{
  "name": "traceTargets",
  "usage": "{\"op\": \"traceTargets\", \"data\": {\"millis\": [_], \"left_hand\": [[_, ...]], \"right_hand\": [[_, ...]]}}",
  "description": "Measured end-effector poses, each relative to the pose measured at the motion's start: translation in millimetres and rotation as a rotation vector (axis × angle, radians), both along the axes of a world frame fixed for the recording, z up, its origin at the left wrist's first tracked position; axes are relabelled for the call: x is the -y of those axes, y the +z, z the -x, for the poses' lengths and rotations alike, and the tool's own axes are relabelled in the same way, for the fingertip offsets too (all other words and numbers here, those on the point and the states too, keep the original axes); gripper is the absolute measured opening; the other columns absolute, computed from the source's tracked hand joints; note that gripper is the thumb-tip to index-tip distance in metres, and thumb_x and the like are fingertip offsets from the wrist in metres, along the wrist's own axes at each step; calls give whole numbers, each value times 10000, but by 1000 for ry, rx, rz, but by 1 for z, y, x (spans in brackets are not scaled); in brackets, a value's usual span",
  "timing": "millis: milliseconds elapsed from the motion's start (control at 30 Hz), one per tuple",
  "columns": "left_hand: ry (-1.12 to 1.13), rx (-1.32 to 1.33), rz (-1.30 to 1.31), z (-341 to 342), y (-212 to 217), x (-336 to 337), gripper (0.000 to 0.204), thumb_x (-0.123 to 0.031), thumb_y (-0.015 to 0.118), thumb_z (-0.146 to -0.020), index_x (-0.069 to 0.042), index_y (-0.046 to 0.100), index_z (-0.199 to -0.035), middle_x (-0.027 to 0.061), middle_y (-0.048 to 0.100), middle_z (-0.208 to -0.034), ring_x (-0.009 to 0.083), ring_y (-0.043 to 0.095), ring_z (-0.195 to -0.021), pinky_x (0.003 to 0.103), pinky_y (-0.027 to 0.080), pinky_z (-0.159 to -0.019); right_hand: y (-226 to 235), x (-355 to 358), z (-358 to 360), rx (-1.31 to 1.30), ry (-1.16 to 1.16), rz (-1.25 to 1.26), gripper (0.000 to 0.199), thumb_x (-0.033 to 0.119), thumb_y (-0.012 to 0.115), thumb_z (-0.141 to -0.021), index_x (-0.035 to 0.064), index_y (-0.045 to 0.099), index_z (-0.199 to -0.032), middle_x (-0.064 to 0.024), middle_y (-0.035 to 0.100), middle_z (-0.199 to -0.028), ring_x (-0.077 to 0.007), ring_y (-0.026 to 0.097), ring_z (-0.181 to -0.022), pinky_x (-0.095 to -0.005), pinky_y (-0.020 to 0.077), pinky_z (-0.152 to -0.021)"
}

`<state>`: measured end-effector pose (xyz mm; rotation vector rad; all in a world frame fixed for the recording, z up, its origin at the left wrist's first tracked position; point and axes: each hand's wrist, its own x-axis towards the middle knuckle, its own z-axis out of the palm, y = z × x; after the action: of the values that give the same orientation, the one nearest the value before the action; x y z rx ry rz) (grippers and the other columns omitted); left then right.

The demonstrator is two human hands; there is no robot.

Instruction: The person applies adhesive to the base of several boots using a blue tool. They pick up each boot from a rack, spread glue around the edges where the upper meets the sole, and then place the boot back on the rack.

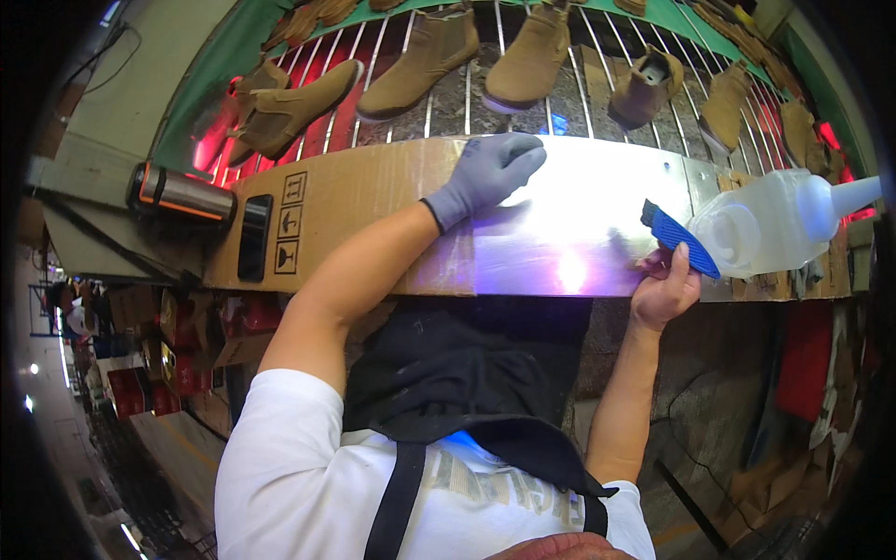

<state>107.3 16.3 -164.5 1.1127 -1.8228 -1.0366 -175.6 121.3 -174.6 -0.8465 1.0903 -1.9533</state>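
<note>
My left hand (pixel 493 175), in a grey glove, is closed over the bench where the cardboard meets the shiny metal plate (pixel 597 210). Its curled fingers hide whatever may be inside. In my bare right hand (pixel 668 289) is a small brush (pixel 684 241) with a ribbed blue handle and dark bristles at its upper left end. The brush is tilted above the plate's right part. Just right of it lies a translucent plastic jug (pixel 770 222). Beyond the bench, several tan suede ankle boots (pixel 420 61) rest on a rack of metal bars.
Cardboard (pixel 364 205) covers the bench's left part. A black phone (pixel 255 238) lies on it, beside a steel thermos flask (pixel 182 194) on its side. The metal bars (pixel 467 103) have wide gaps, with red light below. My dark apron (pixel 467 359) is close to the bench edge.
</note>
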Motion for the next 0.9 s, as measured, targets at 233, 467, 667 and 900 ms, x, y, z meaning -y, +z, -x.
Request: {"op": "traceTargets", "data": {"millis": [233, 467, 667, 900], "left_hand": [[27, 63, 160, -6, 3, -2, 333, -312, 565, -991, -1, 682, -958, 84, 645, -761, 150, 635, -706, 322, 511, -670], [39, 92, 344, -8, 1, -2, 272, -315, 610, -953, -60, 705, -965, 178, 695, -889, 340, 677, -819, 432, 519, -748], [24, 150, 357, -9, -3, -8, 324, -269, 640, -938, -4, 730, -1102, 169, 730, -945, 254, 706, -853, 357, 543, -785], [-75, -90, 136, -13, -16, -5, 271, -160, 641, -965, 54, 698, -1122, 76, 701, -860, 113, 645, -750, 264, 517, -685]], "right_hand": [[-14, 6, -3, 20, -74, 7, 267, 238, 620, -1005, -20, 656, -1063, -116, 716, -901, -116, 593, -630, -252, 497, -530], [-12, 12, -7, 81, -168, 4, 205, 224, 665, -979, 21, 665, -1008, -73, 683, -810, -117, 582, -604, -257, 464, -516], [-8, 11, -8, 77, -143, -106, 246, 254, 663, -965, 49, 641, -832, -40, 615, -658, -127, 568, -507, -268, 484, -485], [2, 0, -10, 42, -172, -104, 260, 245, 662, -966, 8, 670, -861, -59, 646, -678, -123, 581, -501, -255, 508, -477]]}}
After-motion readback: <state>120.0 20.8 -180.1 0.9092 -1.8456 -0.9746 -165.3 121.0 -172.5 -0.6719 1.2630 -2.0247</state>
